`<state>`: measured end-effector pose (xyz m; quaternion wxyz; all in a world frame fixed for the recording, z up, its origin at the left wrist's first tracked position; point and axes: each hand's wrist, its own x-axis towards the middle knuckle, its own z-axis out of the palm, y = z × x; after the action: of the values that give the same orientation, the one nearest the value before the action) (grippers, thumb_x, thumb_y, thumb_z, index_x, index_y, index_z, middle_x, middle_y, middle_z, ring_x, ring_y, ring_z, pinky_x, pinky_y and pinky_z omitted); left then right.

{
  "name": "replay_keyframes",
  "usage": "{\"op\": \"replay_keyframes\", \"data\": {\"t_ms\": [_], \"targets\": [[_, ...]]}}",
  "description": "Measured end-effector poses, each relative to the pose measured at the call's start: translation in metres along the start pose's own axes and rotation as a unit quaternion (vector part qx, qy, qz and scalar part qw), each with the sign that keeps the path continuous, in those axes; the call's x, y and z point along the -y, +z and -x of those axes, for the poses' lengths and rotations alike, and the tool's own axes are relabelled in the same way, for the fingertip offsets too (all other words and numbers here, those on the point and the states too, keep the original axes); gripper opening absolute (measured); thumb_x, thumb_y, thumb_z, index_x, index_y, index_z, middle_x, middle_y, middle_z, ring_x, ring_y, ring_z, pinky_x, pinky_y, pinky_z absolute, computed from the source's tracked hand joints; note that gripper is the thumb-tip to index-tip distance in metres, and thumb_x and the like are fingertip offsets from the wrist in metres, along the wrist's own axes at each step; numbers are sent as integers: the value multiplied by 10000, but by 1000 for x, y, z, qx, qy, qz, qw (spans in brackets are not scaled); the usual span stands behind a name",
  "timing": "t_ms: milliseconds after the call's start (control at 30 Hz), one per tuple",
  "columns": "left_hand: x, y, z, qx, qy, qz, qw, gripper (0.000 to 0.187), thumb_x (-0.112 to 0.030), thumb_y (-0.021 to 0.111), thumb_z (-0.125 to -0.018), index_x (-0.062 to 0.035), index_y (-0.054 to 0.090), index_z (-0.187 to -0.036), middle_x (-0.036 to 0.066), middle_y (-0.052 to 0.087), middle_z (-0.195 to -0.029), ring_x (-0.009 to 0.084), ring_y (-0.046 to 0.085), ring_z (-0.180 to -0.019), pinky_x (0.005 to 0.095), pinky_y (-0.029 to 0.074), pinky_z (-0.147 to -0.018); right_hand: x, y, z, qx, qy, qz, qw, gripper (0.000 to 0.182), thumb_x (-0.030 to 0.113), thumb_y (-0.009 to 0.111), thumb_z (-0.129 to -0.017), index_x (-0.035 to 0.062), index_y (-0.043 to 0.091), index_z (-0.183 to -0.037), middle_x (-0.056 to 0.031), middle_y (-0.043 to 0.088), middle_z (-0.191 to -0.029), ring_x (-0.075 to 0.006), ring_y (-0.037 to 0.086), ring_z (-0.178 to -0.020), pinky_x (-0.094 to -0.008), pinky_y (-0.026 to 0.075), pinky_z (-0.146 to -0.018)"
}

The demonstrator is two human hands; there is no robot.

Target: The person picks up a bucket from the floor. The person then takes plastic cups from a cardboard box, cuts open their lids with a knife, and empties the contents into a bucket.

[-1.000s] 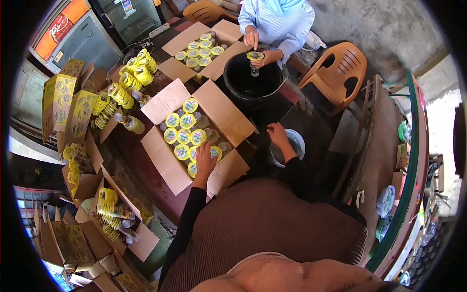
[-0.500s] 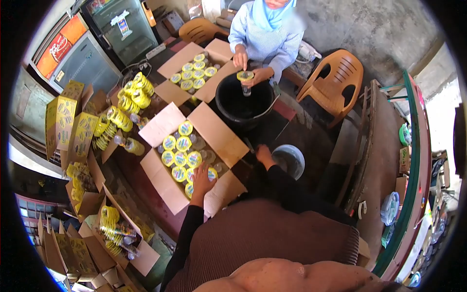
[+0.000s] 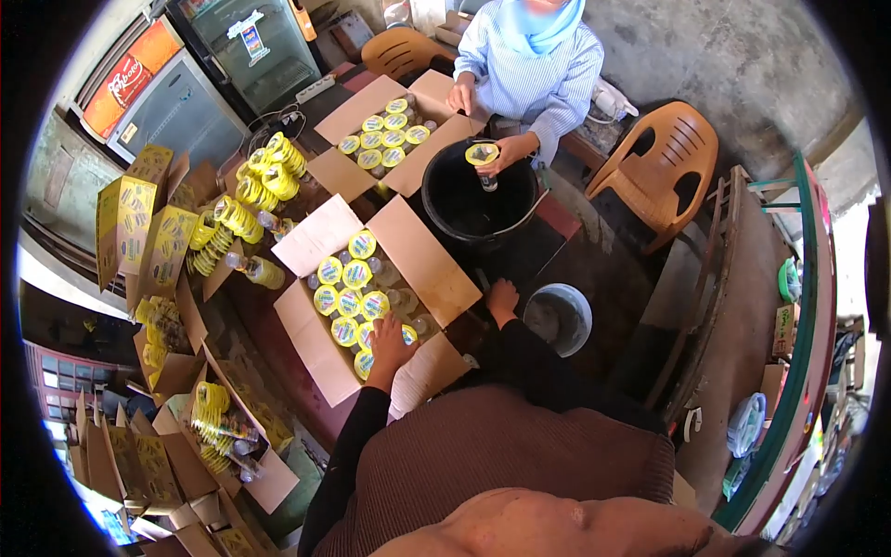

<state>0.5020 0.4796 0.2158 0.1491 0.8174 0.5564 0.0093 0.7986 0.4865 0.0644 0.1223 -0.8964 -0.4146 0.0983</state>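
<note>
My left hand [image 3: 392,344] rests with fingers stretched over the yellow-lidded plastic cups [image 3: 349,303] in an open cardboard box [image 3: 320,357]. Its fingertips touch lids near the box's right side. My right hand [image 3: 502,299] is closed beside the box's right flap, around a thin, narrow tool [image 3: 483,278] whose kind is too small to make out. Just right of that hand stands a pale bucket [image 3: 580,339]. Clear bottles or cups without yellow lids [image 3: 401,299] also lie inside the box.
Across from me a person [image 3: 534,84] holds a yellow-lidded cup [image 3: 482,156] over a black bucket [image 3: 436,209]. Another box of cups [image 3: 339,172] stands behind. Stacks of yellow lidded packs [image 3: 269,176] and cartons [image 3: 153,464] crowd the left. An orange chair [image 3: 664,176] is at right.
The view has shifted, so the scene sits slightly further right. The other person's one hand has moved off the cup lid, up and left. My hands keep nearly the same places.
</note>
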Motion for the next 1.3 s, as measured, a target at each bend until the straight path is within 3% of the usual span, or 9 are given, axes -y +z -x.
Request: {"op": "replay_keyframes", "data": {"t_ms": [267,433,533,600,833,933,1000,1100,1300], "targets": [[-16,4,-10,-42,23,-1,999,608,-412,770,-683,-73,585,-1153,172,422,-1360,364,372,-1249,537,303,-1013,12,-29,-6,69,34,-32,997,203,173,623,-828,33,612,-974,-171,624,-1042,-367,620,-982,-469,510,-806],[-17,17,-18,-96,74,12,993,517,-318,796,-635,-109,600,-1065,113,496,-1175,328,421,-1169,504,341,-948,9,-13,-13,24,22,-58,998,238,187,607,-842,6,597,-997,-204,645,-961,-405,632,-916,-493,515,-761],[-15,25,-20,-111,78,16,991,496,-297,797,-616,-114,601,-1033,95,506,-1146,314,432,-1153,492,346,-940,5,-24,-4,59,14,-71,996,248,205,628,-825,30,605,-1000,-200,652,-948,-404,633,-909,-502,514,-753],[-16,23,-20,-101,65,21,993,497,-289,798,-612,-118,603,-1036,90,510,-1137,310,435,-1151,490,346,-942,-5,-26,-4,73,-50,-62,994,258,171,597,-855,61,613,-1088,-194,623,-1058,-364,613,-994,-480,515,-796],[-16,23,-25,-79,52,16,995,501,-283,794,-602,-131,615,-1045,70,548,-1092,281,455,-1140,495,339,-953,-48,-53,10,87,-38,-100,990,208,194,597,-850,91,672,-1014,-181,635,-1024,-377,602,-985,-478,499,-823],[-14,15,-25,-33,43,-3,999,475,-304,794,-617,-137,627,-1029,57,587,-1041,253,490,-1106,492,328,-964,-63,-67,13,95,-34,-183,978,194,189,629,-834,67,669,-979,-171,655,-952,-362,614,-952,-455,496,-806],[-16,10,-24,-41,58,-11,997,458,-318,792,-630,-143,633,-1022,51,602,-1012,242,507,-1084,490,325,-964,-66,-78,17,57,2,-196,979,225,171,724,-763,43,667,-939,-134,683,-870,-279,659,-835,-379,503,-743],[-16,7,-26,-73,77,-12,994,423,-342,786,-656,-150,638,-1004,47,620,-967,233,540,-1036,484,321,-963,-67,-101,25,44,-8,-247,968,219,167,717,-780,29,651,-938,-160,657,-903,-330,633,-866,-418,489,-769],[-7,-1,-10,-134,68,74,986,370,-337,766,-699,-146,632,-986,67,621,-936,259,590,-951,455,355,-911,-59,-132,42,27,-22,-268,963,210,139,707,-807,7,642,-958,-157,645,-939,-314,633,-852,-409,492,-768]]}}
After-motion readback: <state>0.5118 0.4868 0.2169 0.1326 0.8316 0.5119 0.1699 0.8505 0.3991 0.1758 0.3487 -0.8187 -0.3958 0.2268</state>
